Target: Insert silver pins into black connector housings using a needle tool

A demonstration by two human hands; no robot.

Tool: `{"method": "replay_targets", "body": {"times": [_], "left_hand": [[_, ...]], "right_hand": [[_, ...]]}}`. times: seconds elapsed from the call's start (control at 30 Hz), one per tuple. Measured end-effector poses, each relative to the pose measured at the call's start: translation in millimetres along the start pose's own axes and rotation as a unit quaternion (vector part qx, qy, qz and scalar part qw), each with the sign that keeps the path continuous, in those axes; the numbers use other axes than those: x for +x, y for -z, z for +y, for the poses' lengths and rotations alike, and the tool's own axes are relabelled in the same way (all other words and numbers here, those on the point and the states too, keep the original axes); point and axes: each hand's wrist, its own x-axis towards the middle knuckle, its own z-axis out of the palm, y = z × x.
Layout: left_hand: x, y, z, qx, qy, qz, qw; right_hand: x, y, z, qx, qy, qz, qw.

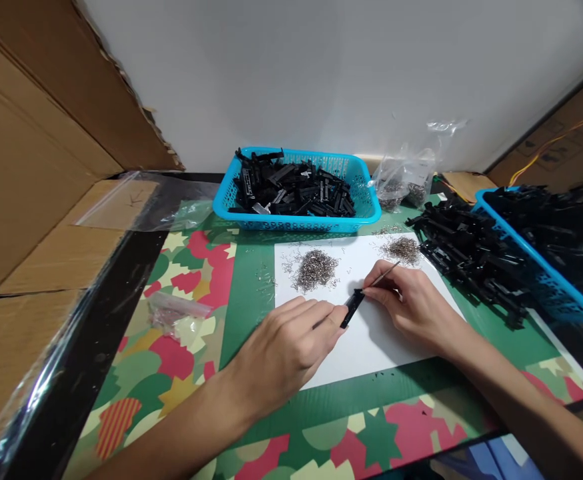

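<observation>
Head view: a small black plastic part point(352, 307) is pinched at its near end by the fingertips of the left hand point(284, 350), whose fingers are drawn together around it. The part is laid slantwise on a white sheet point(381, 340), between the two hands. At the part's far end the right hand point(411, 303) is closed on a thin metal pick point(384, 274), gripped between thumb and forefinger, with the pick's free end pointed up and away from the hand.

Just beyond the left hand's fingertips a heap of tiny metal springs point(315, 269) is spread on the sheet; a second, smaller heap point(401, 248) is seen beyond the right hand. Farther past both hands a blue basket point(356, 220) filled with black parts is set against the wall. To the right of the right hand a loose pile of black parts point(471, 250) is stacked beside another blue basket point(546, 287). Left of the left hand a small clear bag point(176, 312) is lying on the patterned mat point(191, 373).
</observation>
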Motion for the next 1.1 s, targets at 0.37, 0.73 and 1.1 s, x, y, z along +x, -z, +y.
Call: {"method": "replay_targets", "body": {"times": [0.37, 0.73, 1.1], "left_hand": [[0.5, -0.8, 1.6, -0.012, -0.008, 0.006, 1.0], [-1.8, 4.2, 0.0, -0.061, 0.025, 0.114, 0.991], [-8.5, 6.3, -8.5, -0.042, 0.074, 0.153, 0.985]], "right_hand": [[-0.6, -2.3, -11.6, 0.02, -0.024, 0.015, 0.999], [4.1, -7.1, 3.2, 0.323, -0.071, 0.04, 0.943], [7.4, -1.3, -3.5, 0.268, -0.082, 0.001, 0.96]]}}
